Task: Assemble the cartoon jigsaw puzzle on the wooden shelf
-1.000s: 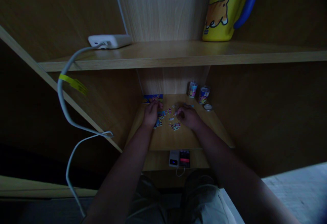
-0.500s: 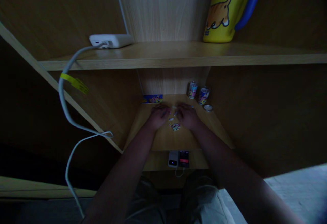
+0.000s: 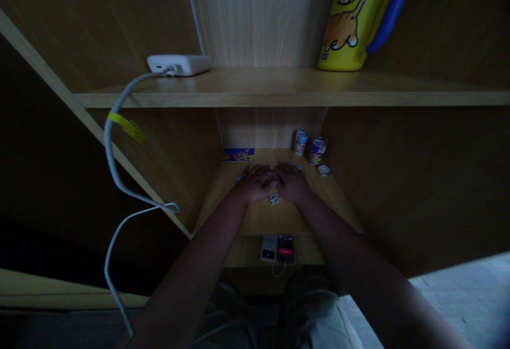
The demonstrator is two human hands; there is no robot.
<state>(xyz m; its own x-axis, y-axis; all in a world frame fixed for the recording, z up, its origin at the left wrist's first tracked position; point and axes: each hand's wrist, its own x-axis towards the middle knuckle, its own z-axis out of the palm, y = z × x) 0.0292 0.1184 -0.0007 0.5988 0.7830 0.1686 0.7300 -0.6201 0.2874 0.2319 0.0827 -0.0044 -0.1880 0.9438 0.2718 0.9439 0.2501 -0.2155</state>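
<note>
My left hand [image 3: 255, 183] and my right hand [image 3: 294, 182] lie palm down on the wooden board [image 3: 255, 221], side by side, with fingertips and thumbs close together or touching. Their fingers are stretched forward, cupped over small colourful pieces that look like jigsaw puzzle pieces. What lies beneath the palms is hidden. Just in front of my thumbs is a small heap of these pieces [image 3: 273, 198]. A blue bit [image 3: 238, 178] pokes out beside my left hand, and other blue bits [image 3: 298, 167] sit past my right fingers.
Two printed cans [image 3: 300, 142] [image 3: 317, 151] stand at the back right, near a round lid [image 3: 324, 170]. A printed card [image 3: 238, 155] lies back left. Overhead, a shelf [image 3: 255, 99] holds a power bank [image 3: 179, 65] with a hanging cable and a yellow-blue mug [image 3: 346, 30]. A phone [image 3: 286, 248] lies below.
Both hands have come together and slid slightly toward me, covering pieces that showed between them. The near heap looks more compact. The view has shifted slightly.
</note>
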